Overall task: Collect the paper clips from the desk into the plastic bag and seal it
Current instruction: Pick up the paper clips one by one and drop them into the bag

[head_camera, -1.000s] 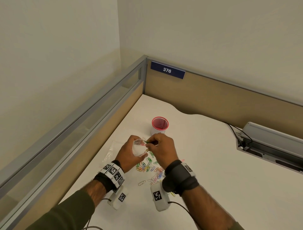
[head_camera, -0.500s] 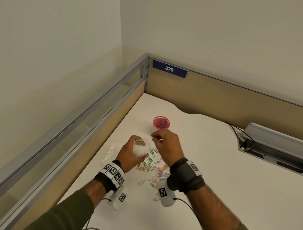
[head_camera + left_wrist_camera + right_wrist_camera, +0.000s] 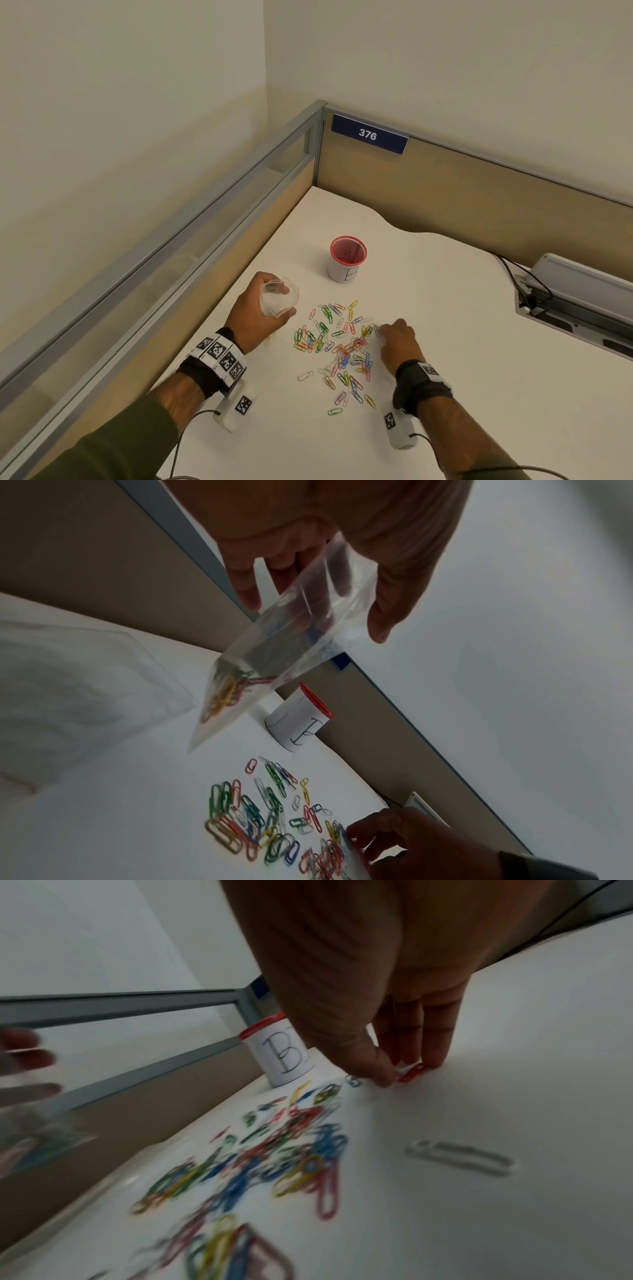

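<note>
My left hand [image 3: 260, 308] holds a small clear plastic bag [image 3: 278, 297] above the desk, its mouth open upward. In the left wrist view the bag [image 3: 274, 656] hangs tilted with several coloured clips [image 3: 226, 693] in its lower corner. A pile of coloured paper clips [image 3: 342, 346] lies on the white desk between my hands. My right hand [image 3: 394, 337] is down at the pile's right edge. In the right wrist view its thumb and fingers pinch a red clip [image 3: 411, 1075] on the desk.
A white cup with a red rim [image 3: 347, 258], marked B, stands just beyond the pile. A flat clear bag [image 3: 85, 683] lies on the desk to the left. Partition walls [image 3: 445, 192] close the desk at left and back. A cable tray [image 3: 575, 301] sits at right.
My right hand has left the bag's mouth and dropped right and nearer, onto the pile's right edge. My left hand still holds the bag, a little further left.
</note>
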The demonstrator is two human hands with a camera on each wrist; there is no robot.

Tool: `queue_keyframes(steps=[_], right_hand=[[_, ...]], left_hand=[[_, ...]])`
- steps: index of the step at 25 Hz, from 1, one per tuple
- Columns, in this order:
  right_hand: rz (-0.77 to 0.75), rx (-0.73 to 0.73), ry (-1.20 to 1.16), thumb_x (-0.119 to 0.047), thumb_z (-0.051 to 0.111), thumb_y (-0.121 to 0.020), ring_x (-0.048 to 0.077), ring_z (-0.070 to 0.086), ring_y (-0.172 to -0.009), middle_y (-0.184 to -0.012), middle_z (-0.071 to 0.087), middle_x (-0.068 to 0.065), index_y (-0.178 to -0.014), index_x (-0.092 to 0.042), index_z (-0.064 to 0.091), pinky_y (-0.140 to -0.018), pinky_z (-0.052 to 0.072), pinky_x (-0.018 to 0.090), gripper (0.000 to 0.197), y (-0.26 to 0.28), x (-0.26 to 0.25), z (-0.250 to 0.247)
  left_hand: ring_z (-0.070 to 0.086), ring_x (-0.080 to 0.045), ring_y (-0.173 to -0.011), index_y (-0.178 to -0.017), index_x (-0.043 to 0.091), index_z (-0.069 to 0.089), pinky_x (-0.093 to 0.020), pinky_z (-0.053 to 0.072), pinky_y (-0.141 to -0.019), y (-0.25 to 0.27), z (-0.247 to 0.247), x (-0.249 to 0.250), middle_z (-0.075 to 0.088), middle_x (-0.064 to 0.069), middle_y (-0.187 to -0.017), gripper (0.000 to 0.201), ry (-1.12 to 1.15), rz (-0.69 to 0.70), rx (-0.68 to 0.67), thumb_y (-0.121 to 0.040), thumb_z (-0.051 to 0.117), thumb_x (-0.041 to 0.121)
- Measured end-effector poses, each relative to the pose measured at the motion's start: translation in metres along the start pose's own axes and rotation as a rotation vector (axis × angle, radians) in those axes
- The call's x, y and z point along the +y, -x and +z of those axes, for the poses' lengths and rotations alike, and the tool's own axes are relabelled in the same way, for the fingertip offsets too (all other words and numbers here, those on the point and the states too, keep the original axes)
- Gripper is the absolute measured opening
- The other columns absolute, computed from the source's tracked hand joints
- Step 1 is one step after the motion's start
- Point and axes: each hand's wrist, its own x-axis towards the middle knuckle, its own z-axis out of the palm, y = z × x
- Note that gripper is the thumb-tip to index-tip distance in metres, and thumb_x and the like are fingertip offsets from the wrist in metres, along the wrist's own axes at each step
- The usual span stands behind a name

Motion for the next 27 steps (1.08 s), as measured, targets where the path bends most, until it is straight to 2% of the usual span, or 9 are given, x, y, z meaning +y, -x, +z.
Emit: queue_keyframes(steps=[3,5,7,9,11,15,19,23,27], right_hand=[[-0.092,-0.047,-0.031,-0.010,0.050,-0.092,0.026,0.052,-0.113,-0.123,0.051,0.009,-0.121,-0.017,0.059,-0.099,0.047,0.034,0.031,0.006,-0.019,0.007],[-0.094,-0.006,-0.091,-0.021,0.053,-0.093,0.025,0.054,-0.110,-0.121,0.053,0.008,-0.119,-0.015,0.059,-0.095,0.048,0.034,0.027,0.010,-0.023,0.007],[-0.116,-0.028,-0.092,-0.041,0.065,-0.084,0.023,0.050,-0.109,-0.118,0.051,0.003,-0.117,-0.018,0.057,-0.093,0.048,0.035,0.041,0.013,-0.025,0.009],[-0.159,-0.085,-0.042,-0.051,0.071,-0.074,0.022,0.045,-0.112,-0.118,0.047,0.000,-0.120,-0.022,0.053,-0.092,0.048,0.038,0.058,0.015,-0.029,0.014],[-0.186,-0.076,0.011,-0.046,0.069,-0.076,0.023,0.045,-0.112,-0.118,0.046,0.001,-0.119,-0.021,0.053,-0.091,0.049,0.039,0.053,0.016,-0.035,0.019],[-0.244,0.013,0.071,-0.022,0.050,-0.093,0.026,0.049,-0.108,-0.117,0.052,0.008,-0.114,-0.016,0.056,-0.087,0.049,0.036,0.023,0.014,-0.041,0.024],[-0.230,0.037,0.085,-0.016,0.047,-0.093,0.026,0.056,-0.096,-0.108,0.057,0.009,-0.101,-0.014,0.059,-0.083,0.051,0.034,0.015,0.013,-0.039,0.022],[-0.148,0.046,-0.032,-0.014,0.047,-0.092,0.023,0.060,-0.092,-0.103,0.063,0.008,-0.095,-0.012,0.063,-0.082,0.050,0.030,0.017,0.010,-0.034,0.013],[-0.084,0.109,-0.328,-0.007,0.058,-0.086,0.018,0.064,-0.079,-0.087,0.070,0.003,-0.080,-0.014,0.067,-0.078,0.056,0.032,0.012,0.014,-0.031,-0.013]], left_hand=[[0.064,-0.016,-0.113,-0.114,0.019,0.050,-0.030,0.047,-0.101,-0.001,0.003,0.001,0.069,0.006,-0.110,0.052,0.003,0.005,0.002,-0.077,0.086,0.015],[0.065,-0.016,-0.113,-0.114,0.019,0.050,-0.031,0.048,-0.101,-0.001,0.005,0.002,0.069,0.005,-0.110,0.052,0.007,0.006,-0.001,-0.077,0.086,0.015],[0.065,-0.016,-0.113,-0.114,0.017,0.051,-0.028,0.047,-0.100,-0.002,0.006,0.004,0.069,0.004,-0.110,0.051,0.017,0.006,0.001,-0.077,0.086,0.014],[0.064,-0.016,-0.114,-0.114,0.017,0.052,-0.026,0.046,-0.101,-0.002,0.007,0.005,0.069,0.004,-0.110,0.051,0.019,0.002,-0.002,-0.077,0.086,0.013],[0.064,-0.017,-0.115,-0.114,0.016,0.052,-0.030,0.047,-0.102,-0.003,0.008,0.005,0.068,0.004,-0.111,0.051,0.026,0.004,0.002,-0.077,0.086,0.013],[0.064,-0.019,-0.116,-0.115,0.016,0.051,-0.035,0.049,-0.105,-0.005,0.010,0.008,0.068,0.003,-0.113,0.051,0.037,0.004,0.002,-0.077,0.085,0.012],[0.064,-0.018,-0.117,-0.115,0.016,0.051,-0.038,0.049,-0.106,-0.008,0.011,0.008,0.068,0.004,-0.113,0.051,0.049,-0.003,-0.003,-0.078,0.085,0.012],[0.064,-0.017,-0.117,-0.115,0.018,0.051,-0.042,0.049,-0.108,-0.009,0.011,0.007,0.068,0.004,-0.113,0.051,0.061,-0.005,-0.001,-0.078,0.084,0.011],[0.064,-0.017,-0.117,-0.116,0.018,0.050,-0.040,0.049,-0.107,-0.010,0.013,0.008,0.067,0.003,-0.113,0.051,0.072,-0.009,-0.004,-0.078,0.084,0.012]])
